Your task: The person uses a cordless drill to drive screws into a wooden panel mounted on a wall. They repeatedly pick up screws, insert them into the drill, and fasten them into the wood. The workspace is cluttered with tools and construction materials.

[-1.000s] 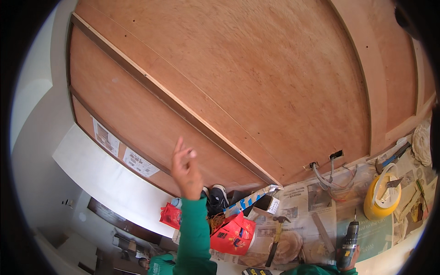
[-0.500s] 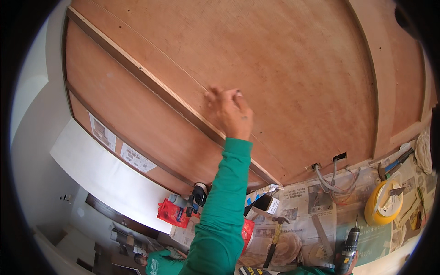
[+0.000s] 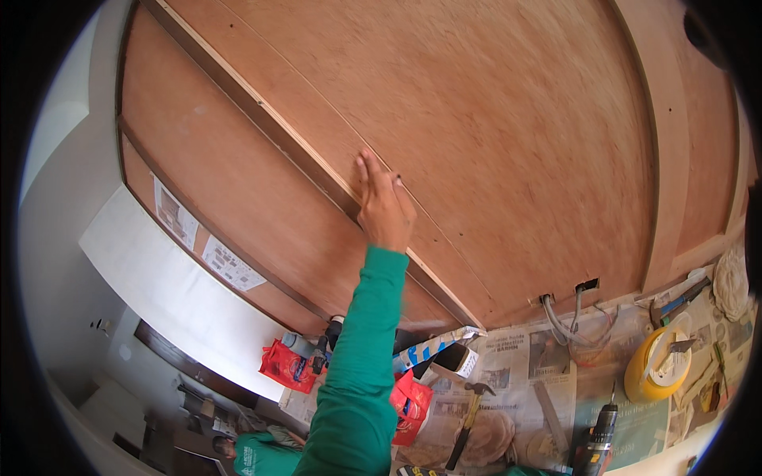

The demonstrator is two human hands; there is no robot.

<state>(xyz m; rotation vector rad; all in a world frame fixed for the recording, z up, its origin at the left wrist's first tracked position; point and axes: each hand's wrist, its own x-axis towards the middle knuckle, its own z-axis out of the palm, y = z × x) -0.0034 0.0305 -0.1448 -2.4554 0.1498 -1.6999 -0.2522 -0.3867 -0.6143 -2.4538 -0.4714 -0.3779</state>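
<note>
My left hand (image 3: 386, 210) reaches up to the reddish-brown plywood panel (image 3: 508, 135), beside a raised wooden batten (image 3: 274, 119). Two fingers stretch toward a thin line on the panel; the thumb side is pinched, with a tiny dark thing at its tip that I cannot make out. At the lower right a cordless drill (image 3: 602, 432) points its bit upward. My right hand grips it and is mostly hidden at the frame's lower edge, with a green sleeve (image 3: 528, 470) showing nearby.
Newspaper (image 3: 508, 373) covers the surface below the panel. On it lie a claw hammer (image 3: 468, 424), a yellow tub (image 3: 657, 365), a small box (image 3: 456, 361) and red bags (image 3: 411, 408). Grey cables (image 3: 559, 317) leave the panel. Another person (image 3: 266, 454) in green is at lower left.
My left hand has moved left and slightly down, and its fingers now lie against the panel near the line. The drill has shifted slightly left and down.
</note>
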